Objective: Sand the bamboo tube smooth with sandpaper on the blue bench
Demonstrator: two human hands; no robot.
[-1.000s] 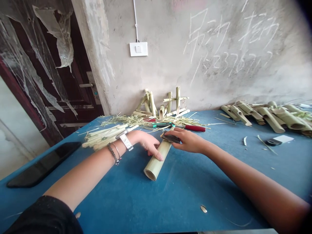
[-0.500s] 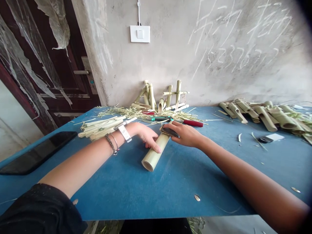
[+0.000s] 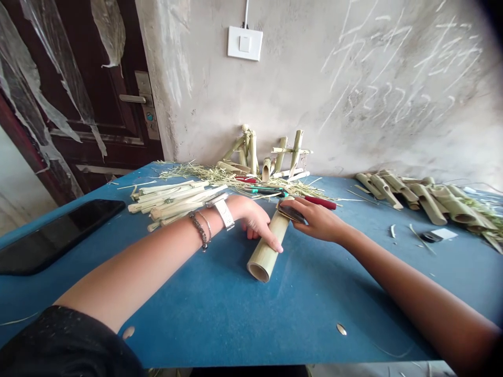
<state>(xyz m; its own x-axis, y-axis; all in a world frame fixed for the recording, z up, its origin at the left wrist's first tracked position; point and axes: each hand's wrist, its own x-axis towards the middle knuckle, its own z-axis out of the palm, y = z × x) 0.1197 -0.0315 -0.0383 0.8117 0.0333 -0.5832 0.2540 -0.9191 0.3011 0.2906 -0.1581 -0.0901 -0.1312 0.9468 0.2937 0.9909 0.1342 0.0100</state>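
A pale green bamboo tube [image 3: 271,246] lies at a slant on the blue table, its hollow end facing me. My left hand [image 3: 259,225] is closed around its left side, thumb along the top; the other fingers are partly hidden behind the tube. Over the far part of the tube, my right hand [image 3: 314,217] presses down a dark folded sheet with a tan edge, which looks like sandpaper [image 3: 290,212]. Just beyond are green-and-black tools [image 3: 269,190] and a red handle [image 3: 320,202].
Bamboo sticks [image 3: 176,199] are piled at left, near a black tablet-like slab [image 3: 63,235]. Shavings [image 3: 196,172] and small bamboo structures [image 3: 293,152] line the wall. Cut bamboo pieces [image 3: 428,201] lie at right behind a small black-and-white object [image 3: 439,235].
My view has shifted, so the tube and both hands appear farther right. Both hands keep their hold, with the sandpaper still at the tube's far part.
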